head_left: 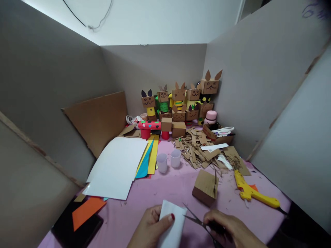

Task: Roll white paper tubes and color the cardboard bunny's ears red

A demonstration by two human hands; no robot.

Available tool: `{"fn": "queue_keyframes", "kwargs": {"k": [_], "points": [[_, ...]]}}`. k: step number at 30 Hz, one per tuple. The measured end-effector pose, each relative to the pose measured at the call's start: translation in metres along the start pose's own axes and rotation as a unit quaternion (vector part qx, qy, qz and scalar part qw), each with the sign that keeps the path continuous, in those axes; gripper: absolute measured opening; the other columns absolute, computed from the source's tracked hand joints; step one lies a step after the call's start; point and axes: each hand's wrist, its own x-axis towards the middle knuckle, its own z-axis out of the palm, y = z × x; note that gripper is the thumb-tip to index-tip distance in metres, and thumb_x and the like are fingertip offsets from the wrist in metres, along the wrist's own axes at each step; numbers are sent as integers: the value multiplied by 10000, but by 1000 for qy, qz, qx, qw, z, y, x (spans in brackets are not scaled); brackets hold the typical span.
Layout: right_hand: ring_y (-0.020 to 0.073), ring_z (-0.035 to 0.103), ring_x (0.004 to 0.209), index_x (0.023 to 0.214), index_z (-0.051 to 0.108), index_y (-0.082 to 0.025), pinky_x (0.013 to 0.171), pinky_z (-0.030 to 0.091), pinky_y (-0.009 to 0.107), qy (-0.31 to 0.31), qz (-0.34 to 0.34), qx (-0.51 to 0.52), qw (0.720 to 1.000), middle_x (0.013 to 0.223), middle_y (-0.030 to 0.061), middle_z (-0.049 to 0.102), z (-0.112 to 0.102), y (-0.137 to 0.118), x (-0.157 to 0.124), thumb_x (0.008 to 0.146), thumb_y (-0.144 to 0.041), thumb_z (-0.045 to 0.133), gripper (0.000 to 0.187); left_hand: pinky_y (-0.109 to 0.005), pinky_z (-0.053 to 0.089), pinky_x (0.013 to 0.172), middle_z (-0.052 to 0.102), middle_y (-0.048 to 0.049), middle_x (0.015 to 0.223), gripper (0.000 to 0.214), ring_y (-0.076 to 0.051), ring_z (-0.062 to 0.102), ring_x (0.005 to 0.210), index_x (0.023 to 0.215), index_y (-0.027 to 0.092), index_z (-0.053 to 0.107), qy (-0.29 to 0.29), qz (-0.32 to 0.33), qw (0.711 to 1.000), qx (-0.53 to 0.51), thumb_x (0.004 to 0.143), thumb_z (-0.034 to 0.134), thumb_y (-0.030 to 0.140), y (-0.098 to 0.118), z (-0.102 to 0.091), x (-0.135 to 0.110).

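Observation:
My left hand (152, 225) pinches a folded piece of white paper (172, 224) near the front edge of the table, its thumb lying across the top face. To the right, my right hand (227, 225) grips a pair of scissors (198, 220) by its dark handles. The blades are parted and point left, with their tips close beside the paper's right edge; whether they touch it I cannot tell. Just beyond the scissors sits a small brown cardboard box (205, 186) with a thin dark tool lying on its top.
White sheets (116, 168) lie at left over coloured paper (152, 155). Two plastic cups (162, 163) stand mid-table. Cardboard scraps (195, 146), a yellow glue gun (254, 194) and a box with white-handled scissors (222, 131) are at right. Cardboard animal figures (178, 94) line the back.

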Motion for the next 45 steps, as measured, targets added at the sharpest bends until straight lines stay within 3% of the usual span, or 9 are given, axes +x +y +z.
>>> {"fn": "queue_keyframes", "kwargs": {"k": [3, 7, 13, 29, 37, 45], "points": [[262, 638, 798, 923, 759, -324, 740, 480, 328, -17, -32, -44, 998, 908, 38, 737, -1, -1, -1, 583, -215, 734, 358, -184, 240, 405, 521, 24, 510, 366, -75, 377, 437, 683, 133, 707, -19, -6, 1000, 10, 619, 813, 477, 1, 2, -1], [265, 652, 769, 1011, 758, -308, 706, 485, 334, -45, -44, -74, 995, 899, 76, 736, 0, -5, 0, 646, -342, 739, 368, -181, 237, 419, 521, 26, 536, 405, -72, 361, 461, 762, 135, 744, -32, -4, 999, 21, 616, 807, 507, 2, 3, -3], [270, 642, 704, 944, 785, -347, 722, 492, 364, -16, -43, -64, 997, 805, 75, 741, -3, -11, -4, 613, -366, 771, 332, -193, 227, 437, 503, 28, 531, 386, -79, 351, 472, 663, 136, 716, -31, -6, 998, 48, 589, 820, 500, 11, 3, -8], [302, 673, 734, 970, 774, -382, 740, 512, 410, -19, -49, -68, 996, 862, 83, 757, -6, -13, -7, 622, -358, 770, 348, -199, 224, 471, 480, 29, 555, 411, -87, 345, 504, 644, 145, 711, -49, -7, 996, 69, 594, 795, 544, 16, 5, -10], [285, 682, 742, 1001, 766, -356, 736, 524, 374, -28, -61, -98, 993, 880, 80, 760, -8, -11, -4, 657, -361, 755, 344, -205, 224, 471, 484, 28, 556, 383, -91, 346, 508, 659, 141, 702, -50, -9, 996, 69, 615, 795, 509, 17, 4, -10], [261, 692, 798, 1010, 748, -236, 762, 531, 338, -68, -106, -193, 973, 869, 93, 756, -7, -13, -8, 713, -337, 640, 331, -184, 215, 461, 464, 43, 589, 424, -76, 333, 517, 749, 140, 694, -85, 21, 990, 109, 714, 702, 563, 5, -5, -5]]}}
